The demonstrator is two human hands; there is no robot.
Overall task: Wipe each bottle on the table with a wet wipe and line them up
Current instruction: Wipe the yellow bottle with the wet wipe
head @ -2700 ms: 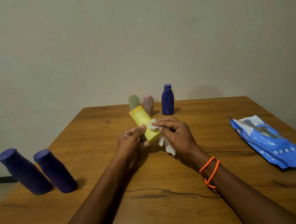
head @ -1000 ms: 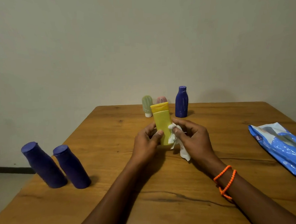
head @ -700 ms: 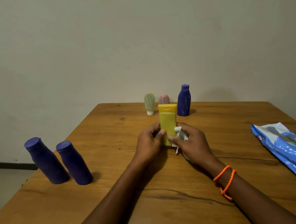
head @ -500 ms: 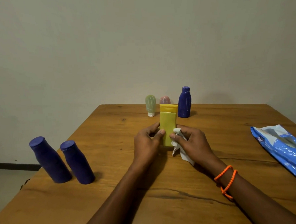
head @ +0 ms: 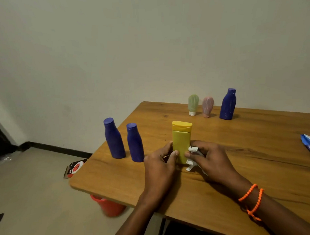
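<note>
We judge the yellow bottle (head: 181, 143) light and smooth; left hand (head: 159, 168) grip pinches its lower body, right hand (head: 211, 161) at 3 o'clock pinches the wet wipe (head: 192, 157) against it.

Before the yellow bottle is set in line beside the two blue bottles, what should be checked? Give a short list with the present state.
1. Yellow bottle upright: ok.
2. Left hand holds it firmly: ok.
3. Right hand holds the wet wipe against the bottle: ok.
4. Free table right of the two blue bottles: ok.
5. Bottle wiped all round: cannot tell.
6. Three far bottles wiped: cannot tell.
</note>
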